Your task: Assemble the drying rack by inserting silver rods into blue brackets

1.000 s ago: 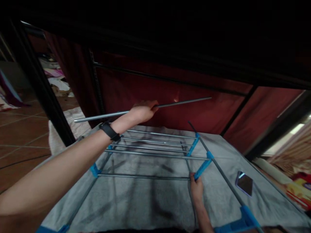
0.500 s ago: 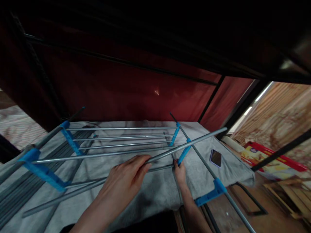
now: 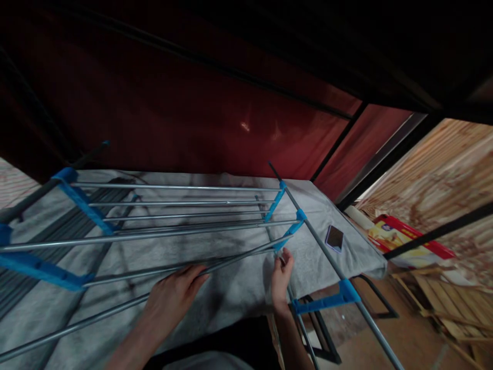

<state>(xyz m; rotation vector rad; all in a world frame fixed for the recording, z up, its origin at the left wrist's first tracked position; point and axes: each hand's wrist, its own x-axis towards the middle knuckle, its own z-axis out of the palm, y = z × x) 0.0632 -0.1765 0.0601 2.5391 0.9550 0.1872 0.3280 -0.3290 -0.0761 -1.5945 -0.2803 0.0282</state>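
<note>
My left hand [image 3: 175, 293] is closed around a loose grey metal tube [image 3: 242, 255]. The tube slants from the lower left up to the right, its far end by a blue plastic bracket [image 3: 283, 241]. Just below that bracket is my right hand [image 3: 282, 277], its fingers loosely curled and apart from the thumb, beside a thin grey upright. Both hands are within a rack frame of grey tubes and blue brackets. Several cross tubes [image 3: 185, 235] join the left bracket [image 3: 82, 205] to those on the right.
A grey cloth [image 3: 239, 303] covers the table under the rack. Several more tubes [image 3: 50, 241] lie bundled at left. A phone [image 3: 334, 238] rests on the cloth at right. Beyond the edge are a red and yellow box [image 3: 408, 241] and wooden slats [image 3: 450, 303]. A dark red panel [image 3: 215, 118] stands behind.
The loose tube has come down, its right end dropping from above the rack to the bracket. My left hand moved left and lower. My right hand loosened its fingers from the bracket.
</note>
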